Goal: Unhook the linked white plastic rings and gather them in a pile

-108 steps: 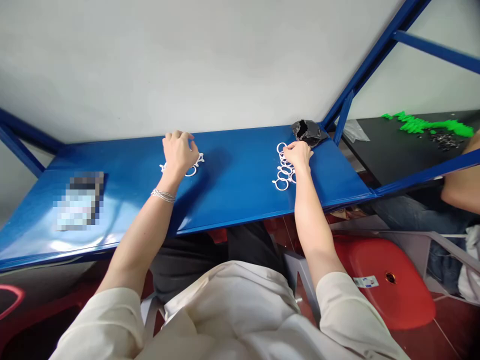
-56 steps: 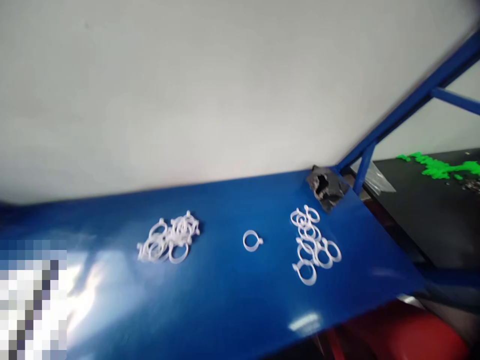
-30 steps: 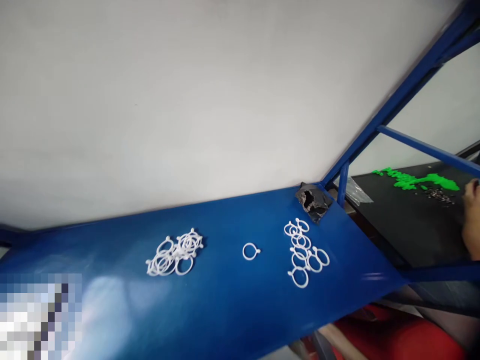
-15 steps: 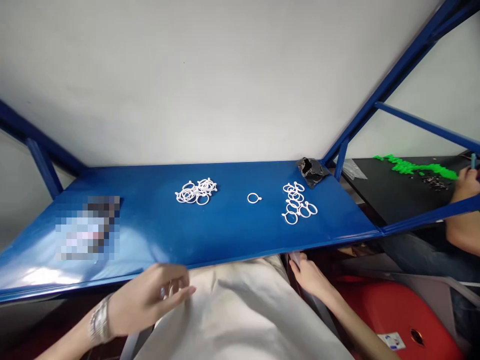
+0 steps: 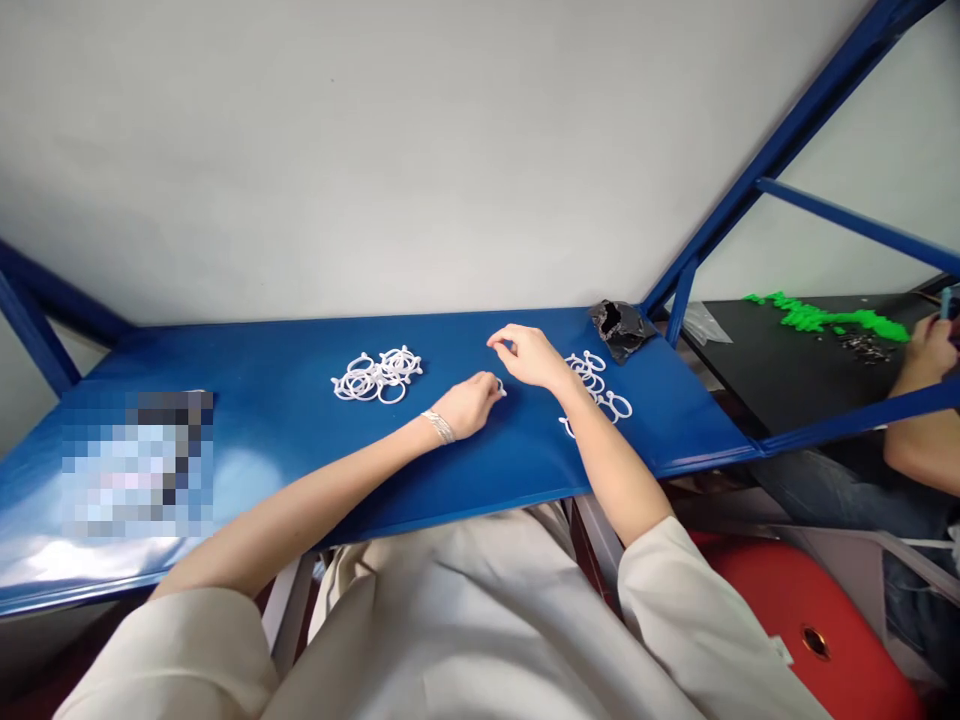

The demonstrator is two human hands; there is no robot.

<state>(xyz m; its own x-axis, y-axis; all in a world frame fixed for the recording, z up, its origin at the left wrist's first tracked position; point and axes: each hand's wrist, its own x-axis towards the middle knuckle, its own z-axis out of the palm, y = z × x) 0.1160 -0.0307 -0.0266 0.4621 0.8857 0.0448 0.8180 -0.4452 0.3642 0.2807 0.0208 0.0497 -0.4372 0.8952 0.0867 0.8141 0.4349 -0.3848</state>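
Note:
My left hand (image 5: 469,403), wearing a silvery bracelet, is closed on a white ring (image 5: 502,388) at the middle of the blue table; only a bit of the ring shows past the fingertips. Just above and to the right, my right hand (image 5: 527,354) hovers with thumb and fingers bent together in a pinch. Whatever lies between those fingertips, if anything, cannot be made out. A pile of white rings (image 5: 377,375) with small eyelets lies left of my hands. More white rings (image 5: 592,380) lie to the right, partly hidden by my right forearm.
A crumpled black plastic bag (image 5: 621,328) lies at the table's back right corner. The blue table (image 5: 300,350) has a frame post (image 5: 681,305) on its right. Beyond it, another person's hand (image 5: 930,350) is near green pieces (image 5: 840,318). A blurred-out item (image 5: 139,465) lies at left.
Both hands have come up from the table's front edge to its middle. My left hand has taken hold of the single ring there; my right hand has moved up beside it.

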